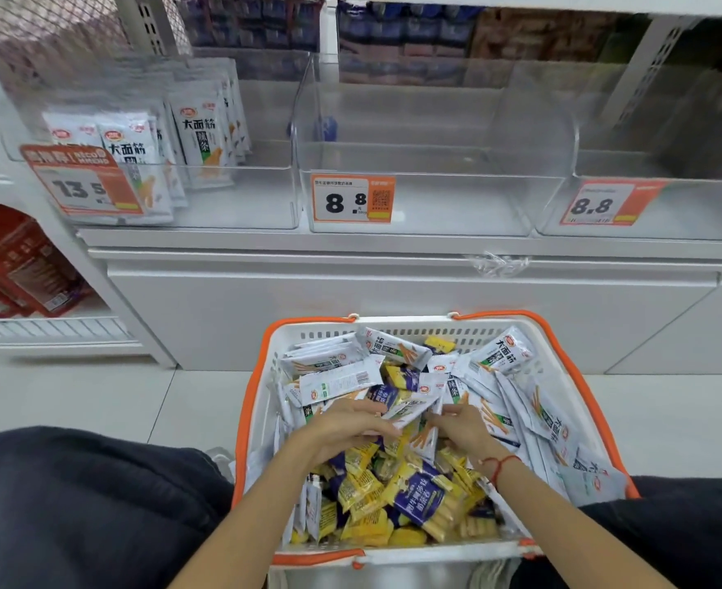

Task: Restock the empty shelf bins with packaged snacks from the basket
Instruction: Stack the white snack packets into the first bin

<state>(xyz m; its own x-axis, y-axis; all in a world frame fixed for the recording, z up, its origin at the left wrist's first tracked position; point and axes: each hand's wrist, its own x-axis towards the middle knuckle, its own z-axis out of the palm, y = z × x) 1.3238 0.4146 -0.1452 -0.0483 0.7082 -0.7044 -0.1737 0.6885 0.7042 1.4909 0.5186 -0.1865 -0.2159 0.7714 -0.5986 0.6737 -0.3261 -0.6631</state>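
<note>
Centrally, middle bin (419,206) tagged "8.8"; white packets (338,382) read "大面筋".

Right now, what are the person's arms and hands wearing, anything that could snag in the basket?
Both forearms are bare, no sleeves or gloves in view. The right hand has a thin red string bracelet round its wrist, loose enough to catch. The left hand shows no bracelet or watch.

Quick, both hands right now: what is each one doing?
Left hand: fingers curled on a white snack packet in the basket.
Right hand: among the packets; grip cannot be told.
</note>
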